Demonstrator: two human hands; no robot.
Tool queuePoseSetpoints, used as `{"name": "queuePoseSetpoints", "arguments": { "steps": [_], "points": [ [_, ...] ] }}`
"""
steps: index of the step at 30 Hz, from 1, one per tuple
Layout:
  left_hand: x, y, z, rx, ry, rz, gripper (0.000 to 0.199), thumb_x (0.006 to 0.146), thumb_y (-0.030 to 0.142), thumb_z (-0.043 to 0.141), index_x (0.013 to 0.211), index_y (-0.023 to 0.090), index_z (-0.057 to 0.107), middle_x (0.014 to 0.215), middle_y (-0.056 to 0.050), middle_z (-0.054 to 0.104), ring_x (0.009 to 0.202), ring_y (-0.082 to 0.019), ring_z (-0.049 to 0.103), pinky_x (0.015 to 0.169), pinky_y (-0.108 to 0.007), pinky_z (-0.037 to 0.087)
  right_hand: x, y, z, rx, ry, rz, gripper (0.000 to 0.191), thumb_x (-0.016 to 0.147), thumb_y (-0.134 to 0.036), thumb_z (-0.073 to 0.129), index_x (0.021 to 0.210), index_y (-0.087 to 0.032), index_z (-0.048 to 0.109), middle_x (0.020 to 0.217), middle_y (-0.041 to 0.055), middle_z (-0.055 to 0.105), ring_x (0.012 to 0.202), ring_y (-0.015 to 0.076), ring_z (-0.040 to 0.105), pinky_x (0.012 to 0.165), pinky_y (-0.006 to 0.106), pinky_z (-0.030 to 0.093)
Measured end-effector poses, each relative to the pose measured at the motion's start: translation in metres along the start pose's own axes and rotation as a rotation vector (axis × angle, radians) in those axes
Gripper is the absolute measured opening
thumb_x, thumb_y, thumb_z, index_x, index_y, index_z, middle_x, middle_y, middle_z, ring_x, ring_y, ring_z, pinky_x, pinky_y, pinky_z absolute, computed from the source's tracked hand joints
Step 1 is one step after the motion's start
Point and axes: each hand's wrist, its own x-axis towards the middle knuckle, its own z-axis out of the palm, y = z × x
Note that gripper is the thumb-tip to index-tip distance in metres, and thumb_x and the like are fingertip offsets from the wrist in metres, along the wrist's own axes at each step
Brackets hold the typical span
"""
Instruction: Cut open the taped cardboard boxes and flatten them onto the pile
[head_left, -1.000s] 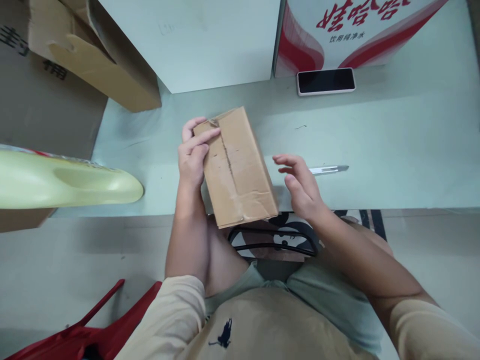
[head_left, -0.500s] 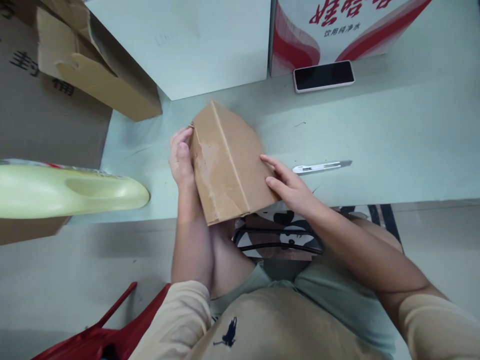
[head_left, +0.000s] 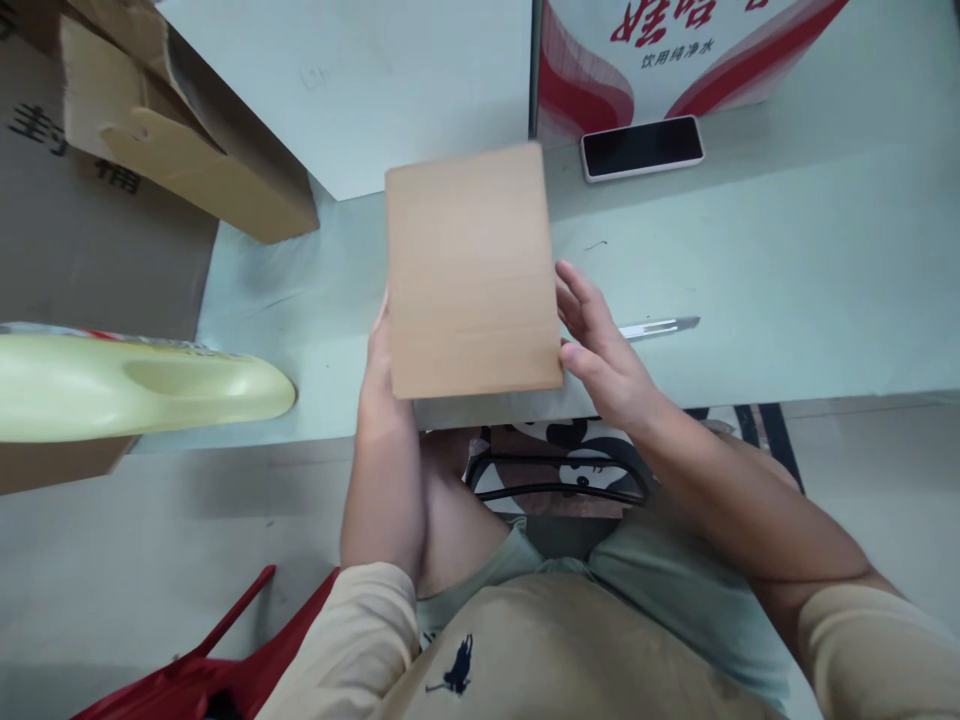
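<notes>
A plain brown cardboard box (head_left: 472, 270) is held above the front part of the table, one flat face turned up toward me. My left hand (head_left: 380, 350) grips its left side; most of the fingers are hidden behind the box. At the right edge, my right hand (head_left: 604, 350) has its fingers apart and curved, thumb and fingertips at or just beside the cardboard. Whether they touch is hard to tell. Partly covered by that hand, a white utility knife (head_left: 660, 328) lies on the table with its blade pointing right.
Behind the box stand a white box (head_left: 352, 90) and a red-and-white printed carton (head_left: 675, 60), with a phone (head_left: 643, 149) before the carton. On the left are an opened cardboard box (head_left: 225, 170) and a pale yellow bottle (head_left: 150, 388). The pale green table (head_left: 810, 270) ends near my lap.
The box has turned from an edge-up tilt to a flat face up, and moved slightly away from me. My right fingers have come off its face to its right edge.
</notes>
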Motion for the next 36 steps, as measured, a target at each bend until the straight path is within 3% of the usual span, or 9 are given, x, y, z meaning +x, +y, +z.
{"name": "queuePoseSetpoints", "arguments": {
  "steps": [4,8,12,16,18,22,26,32,36],
  "points": [
    [0.007,-0.011,0.005,-0.027,0.018,-0.088,0.049,0.075,0.070,0.084,0.095,0.027,0.070,0.096,-0.006,0.081,0.092,-0.029,0.078,0.078,-0.043,0.066,0.003,-0.014,-0.007,-0.118,0.089,-0.055,0.080,0.100,-0.077,0.049,0.166,-0.037,0.034,0.177,0.0056,0.040,0.167,0.0321,0.035,0.130,0.060,0.045],
    [0.004,-0.010,0.011,-0.067,-0.197,-0.178,0.080,0.081,0.096,0.052,0.108,0.024,0.076,0.102,-0.014,0.080,0.111,-0.037,0.078,0.091,-0.054,0.068,0.005,-0.026,-0.010,-0.204,0.198,-0.143,0.068,0.102,-0.071,0.049,0.159,-0.035,0.043,0.168,0.0069,0.050,0.164,0.0326,0.040,0.134,0.061,0.039],
    [0.004,-0.019,0.013,-0.029,-0.239,-0.222,0.052,0.086,0.074,0.068,0.097,0.023,0.074,0.088,-0.010,0.077,0.101,-0.036,0.080,0.088,-0.054,0.069,0.005,-0.028,-0.015,-0.299,0.230,-0.158,0.049,0.102,-0.065,0.053,0.139,-0.033,0.061,0.165,0.0068,0.053,0.164,0.0355,0.040,0.136,0.065,0.032],
    [0.011,-0.028,0.003,0.257,-0.159,-0.232,0.036,0.079,0.055,0.083,0.089,0.021,0.073,0.075,-0.007,0.072,0.080,-0.031,0.078,0.074,-0.046,0.069,0.007,-0.019,-0.020,-0.325,0.188,-0.143,0.037,0.103,-0.058,0.057,0.121,-0.029,0.072,0.163,0.0070,0.055,0.162,0.0366,0.042,0.135,0.067,0.031],
    [0.013,-0.027,-0.001,0.361,-0.025,-0.110,0.034,0.075,0.044,0.088,0.096,0.022,0.073,0.079,-0.004,0.072,0.083,-0.026,0.076,0.081,-0.041,0.067,0.008,-0.013,-0.019,-0.318,0.145,-0.154,0.032,0.103,-0.052,0.059,0.117,-0.029,0.074,0.158,0.0074,0.061,0.160,0.0350,0.045,0.134,0.066,0.035],
    [0.008,-0.015,0.010,0.341,0.208,0.501,0.039,0.085,0.046,0.079,0.118,0.028,0.067,0.117,-0.006,0.071,0.124,-0.025,0.068,0.106,-0.039,0.059,0.010,-0.004,-0.015,-0.302,0.065,-0.144,0.031,0.103,-0.051,0.059,0.116,-0.028,0.075,0.158,0.0075,0.062,0.155,0.0323,0.053,0.132,0.063,0.041],
    [-0.003,-0.002,0.028,0.291,0.029,0.657,0.041,0.097,0.067,0.063,0.118,0.033,0.069,0.141,-0.006,0.065,0.150,-0.032,0.053,0.119,-0.045,0.052,0.010,-0.001,-0.010,-0.281,0.043,-0.168,0.030,0.104,-0.050,0.059,0.118,-0.029,0.075,0.159,0.0078,0.062,0.155,0.0303,0.053,0.133,0.061,0.040],
    [0.006,-0.014,0.015,0.436,-0.222,0.847,0.052,0.097,0.074,0.058,0.119,0.030,0.076,0.148,-0.008,0.062,0.143,-0.034,0.058,0.127,-0.054,0.045,0.010,-0.002,-0.005,-0.265,0.028,-0.172,0.033,0.104,-0.052,0.057,0.115,-0.028,0.076,0.158,0.0085,0.063,0.152,0.0312,0.056,0.129,0.057,0.043],
    [0.019,-0.026,0.004,0.490,-0.255,0.946,0.051,0.102,0.069,0.049,0.128,0.032,0.071,0.150,-0.008,0.059,0.143,-0.034,0.057,0.123,-0.055,0.049,0.009,0.004,-0.020,-0.353,0.175,-0.076,0.050,0.105,-0.061,0.040,0.114,-0.025,0.074,0.136,0.0123,0.073,0.123,0.0306,0.071,0.102,0.049,0.059]
  ]
}}
